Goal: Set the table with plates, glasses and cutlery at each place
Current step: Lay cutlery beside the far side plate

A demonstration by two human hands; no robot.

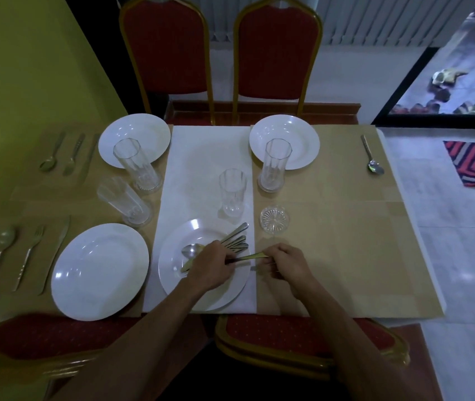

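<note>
Cutlery piece (247,257) is held level between both hands, just off the near-centre plate (172,273) rim. Right hand (287,263) pinches its right end with fingers curled together. Left hand (211,266) has fingers curled round the other end, above the plate. Cutlery bundle (234,240) lies on that plate, handles fanning out past the left knuckles and a spoon bowl showing to their left. Tall glass (232,192) stands just behind the plate on the white runner (201,169). Lone spoon (371,154) lies at the far right of the table (346,241), well apart.
</note>
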